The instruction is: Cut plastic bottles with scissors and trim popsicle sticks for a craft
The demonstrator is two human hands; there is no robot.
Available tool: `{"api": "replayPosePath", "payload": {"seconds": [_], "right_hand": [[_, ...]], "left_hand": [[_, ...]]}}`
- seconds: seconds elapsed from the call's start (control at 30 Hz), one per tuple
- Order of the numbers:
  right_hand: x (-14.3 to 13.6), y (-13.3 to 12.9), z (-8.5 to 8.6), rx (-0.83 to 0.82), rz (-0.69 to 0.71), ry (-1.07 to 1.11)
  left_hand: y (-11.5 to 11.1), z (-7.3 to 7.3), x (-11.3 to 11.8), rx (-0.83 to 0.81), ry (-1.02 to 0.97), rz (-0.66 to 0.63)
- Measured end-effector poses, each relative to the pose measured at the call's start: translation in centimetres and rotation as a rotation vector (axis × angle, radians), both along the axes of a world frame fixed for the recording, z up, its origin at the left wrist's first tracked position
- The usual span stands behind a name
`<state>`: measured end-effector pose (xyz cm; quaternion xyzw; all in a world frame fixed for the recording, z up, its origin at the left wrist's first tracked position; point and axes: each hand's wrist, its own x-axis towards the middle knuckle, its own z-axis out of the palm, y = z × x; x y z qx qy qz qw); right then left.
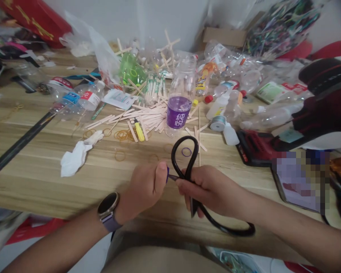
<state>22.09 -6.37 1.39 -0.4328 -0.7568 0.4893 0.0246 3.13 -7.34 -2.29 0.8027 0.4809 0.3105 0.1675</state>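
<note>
My left hand [149,182] is closed around a small purple piece [167,175] that looks like a bottle cap; most of it is hidden by the fingers. In my right hand [204,187] I grip black-handled scissors [185,151] near the pivot, with the handles spread wide. One pointed blade reaches left to the purple piece and seems to touch it. The other blade points down below my right fingers. Just beyond my hands, a clear plastic bottle [178,113] with a purple label stands upright. A thin purple ring [186,152] lies close to the scissors.
Wooden craft sticks [153,115], rubber bands [123,135] and a yellow highlighter [139,131] lie mid-table. Crumpled tissue [74,159] is at left. A red-and-black power tool [255,148] and a phone [301,185] occupy the right. Several plastic bottles [230,72] crowd the back.
</note>
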Motion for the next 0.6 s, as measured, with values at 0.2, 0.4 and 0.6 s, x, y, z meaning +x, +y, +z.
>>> {"api": "replayPosePath", "payload": {"seconds": [0.2,0.4,0.6], "right_hand": [[-0.18,-0.31,-0.34,-0.387,-0.045,0.197],[0.21,-0.13,-0.47,0.358,0.022,-0.095],[-0.22,-0.44,-1.07,-0.357,0.043,0.183]], "left_hand": [[0.22,0.50,-0.21,0.015,-0.015,-0.029],[0.91,0.18,0.16,-0.306,0.054,-0.075],[0.15,0.43,-0.30,0.104,0.048,-0.105]]}}
